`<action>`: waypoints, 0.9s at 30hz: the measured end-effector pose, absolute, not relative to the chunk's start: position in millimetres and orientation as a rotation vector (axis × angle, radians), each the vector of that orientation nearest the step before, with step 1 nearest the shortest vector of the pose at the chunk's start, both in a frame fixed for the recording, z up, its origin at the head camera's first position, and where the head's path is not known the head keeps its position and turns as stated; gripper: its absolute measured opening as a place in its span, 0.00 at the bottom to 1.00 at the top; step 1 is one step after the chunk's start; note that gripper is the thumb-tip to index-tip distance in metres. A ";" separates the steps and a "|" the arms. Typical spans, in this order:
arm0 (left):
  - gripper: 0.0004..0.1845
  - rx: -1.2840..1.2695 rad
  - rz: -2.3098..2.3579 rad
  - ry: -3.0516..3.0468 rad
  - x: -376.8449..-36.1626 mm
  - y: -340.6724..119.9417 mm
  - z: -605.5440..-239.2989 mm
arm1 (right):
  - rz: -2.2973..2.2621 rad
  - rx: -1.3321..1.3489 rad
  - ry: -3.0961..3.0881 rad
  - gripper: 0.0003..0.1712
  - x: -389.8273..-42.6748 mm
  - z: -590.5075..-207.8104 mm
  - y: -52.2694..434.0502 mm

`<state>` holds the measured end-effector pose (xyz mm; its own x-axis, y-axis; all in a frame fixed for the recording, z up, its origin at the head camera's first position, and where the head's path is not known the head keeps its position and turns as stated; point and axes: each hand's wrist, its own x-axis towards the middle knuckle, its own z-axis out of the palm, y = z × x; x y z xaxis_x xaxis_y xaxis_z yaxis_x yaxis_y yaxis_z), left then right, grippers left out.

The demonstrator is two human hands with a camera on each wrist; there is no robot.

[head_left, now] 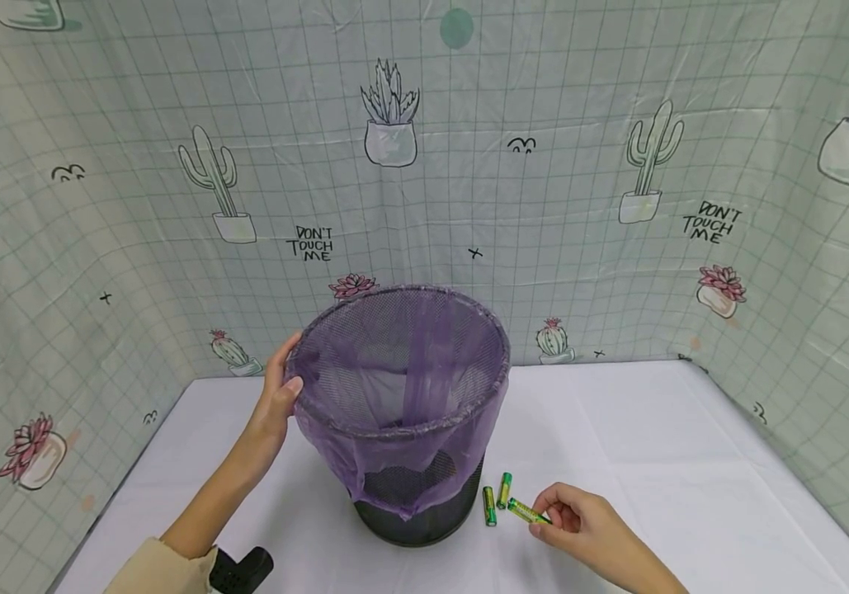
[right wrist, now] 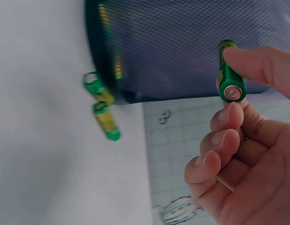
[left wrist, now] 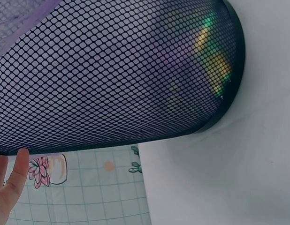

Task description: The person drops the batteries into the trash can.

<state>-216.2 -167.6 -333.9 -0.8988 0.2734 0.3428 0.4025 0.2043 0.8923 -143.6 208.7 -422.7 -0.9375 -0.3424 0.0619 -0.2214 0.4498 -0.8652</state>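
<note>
While the right hand (head_left: 580, 528) pinches a green-and-yellow battery (head_left: 527, 512) between thumb and fingertips, that battery sits lifted just off the white table (head_left: 654, 462), near the foot of the wastebasket (head_left: 402, 412). Seen from the right wrist, the held battery (right wrist: 229, 72) stands end-on with its metal cap toward the camera, the thumb pressing on its side and the other fingers (right wrist: 225, 117) curled beneath it. Two more batteries lie on the table just beside the basket's base: one (head_left: 489, 506) close to the black mesh, the other (head_left: 503, 490) next to it, angled slightly. The wastebasket is black wire mesh, lined with a thin purple bag (head_left: 394, 429) whose edge is folded over the rim and hangs down the outside. At the rim's left side the left hand (head_left: 279, 396) grips the basket, thumb laid over the bag-covered edge. Behind the table hangs a checked curtain (head_left: 543, 165) printed with cacti and the words "DON'T TOUCH ME".
</note>
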 end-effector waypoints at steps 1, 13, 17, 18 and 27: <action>0.35 -0.666 -1.803 -2.347 -216.2 -167.5 -333.7 | -1.515 -0.537 2.598 0.09 -143.7 -417.9 208.6; 0.35 -0.666 -1.828 -2.334 -215.7 -166.9 -332.9 | -1.575 -0.857 2.893 0.08 -149.3 -356.9 200.9; 0.35 -0.664 -1.830 -2.338 -215.7 -166.6 -332.8 | -1.568 -0.923 2.939 0.09 -151.7 -338.6 198.2; 0.35 -0.664 -1.829 -2.338 -215.7 -166.6 -332.9 | -1.567 -0.944 2.950 0.10 -152.2 -334.1 197.5; 0.35 -0.663 -1.814 -2.346 -215.7 -167.0 -333.2 | -1.496 -1.042 3.070 0.11 -157.9 -299.3 183.6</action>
<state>-215.7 -167.0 -333.2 -0.8998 0.2747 0.3390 0.3972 0.1944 0.8969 -157.9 183.6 -299.3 -0.7469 -0.3050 0.5909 -0.6533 0.5022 -0.5666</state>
